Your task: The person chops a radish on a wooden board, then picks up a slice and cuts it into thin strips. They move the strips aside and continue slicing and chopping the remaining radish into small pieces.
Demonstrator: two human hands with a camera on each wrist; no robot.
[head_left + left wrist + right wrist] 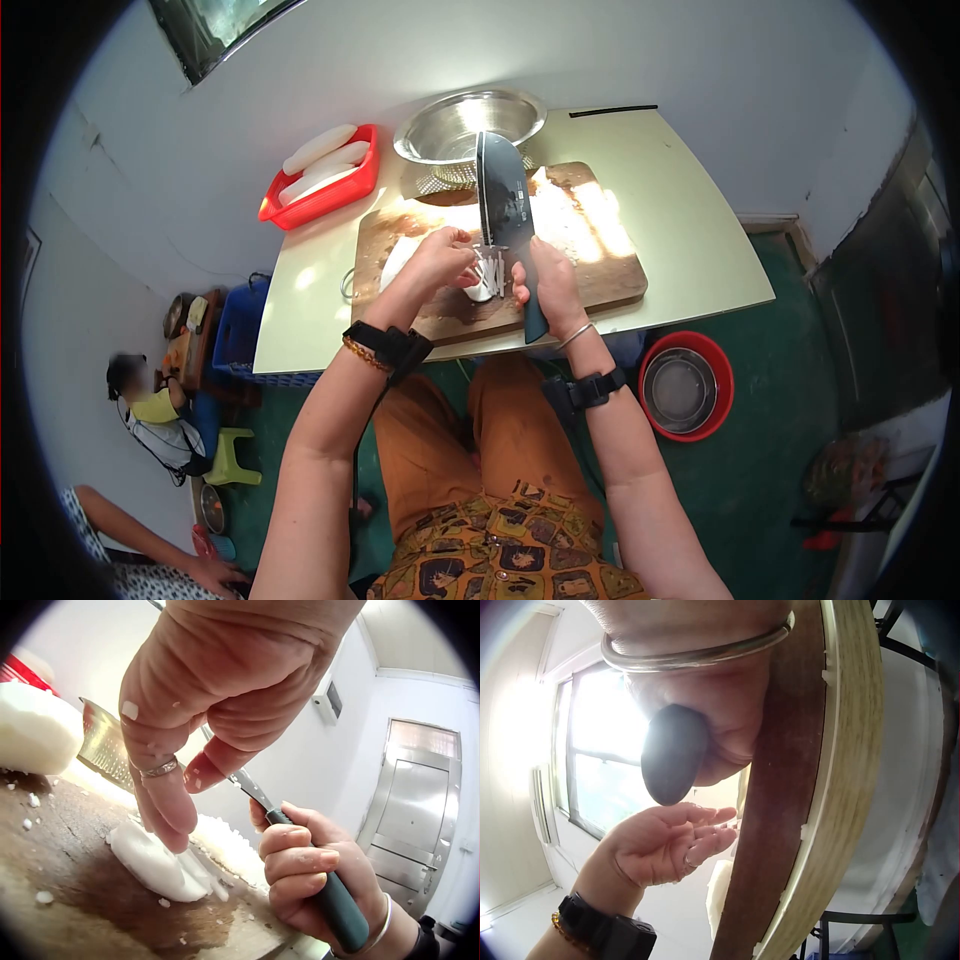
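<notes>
My right hand grips the dark green handle of a cleaver. Its broad black blade stands tipped up over the wooden chopping board, pointing away from me. Beside the blade, my left hand hangs with bent fingers, fingertips right at a sliced piece of peeled white radish. White bits stick to the left hand's skin. Thin white strips lie by the blade. Behind them, finely chopped white bits form a heap. A thick white radish chunk lies at the board's left.
A red basket with several peeled white radishes stands at the back left of the table. Behind the board, a metal basin rests on a perforated strainer. A red bucket is on the floor at right. Other people are at left.
</notes>
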